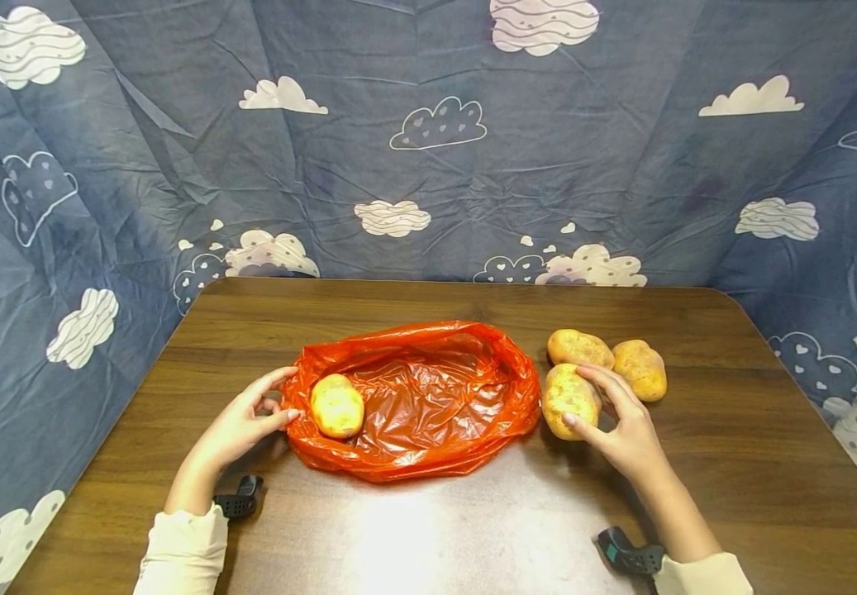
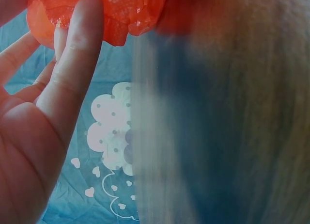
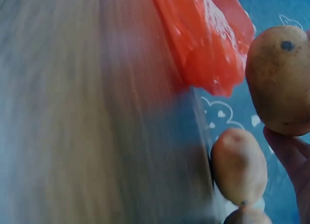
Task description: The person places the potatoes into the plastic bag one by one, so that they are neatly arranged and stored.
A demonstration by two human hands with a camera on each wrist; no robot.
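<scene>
A red plastic bag [image 1: 428, 473] lies spread with its wide mouth up in the middle of the table, and one potato [image 1: 336, 406] sits inside at its left end. At that end my left hand [image 1: 244, 420] holds the rim between thumb and fingers; the left wrist view shows the fingers against the red film [image 2: 121, 15]. Just past the bag's right end, my right hand [image 1: 627, 431] grips another potato [image 1: 569, 401] between thumb and fingers. The right wrist view shows this held potato [image 3: 278, 81] raised off the table, with a dark spot on its skin.
Two more potatoes, one oblong [image 1: 580, 348] and one rounder [image 1: 640, 370], lie close together behind my right hand. The brown wooden table [image 1: 755, 463] ends at the back against a dark blue cloth [image 1: 428, 190] with white clouds. Black wrist straps [image 1: 629, 554] sit at both wrists.
</scene>
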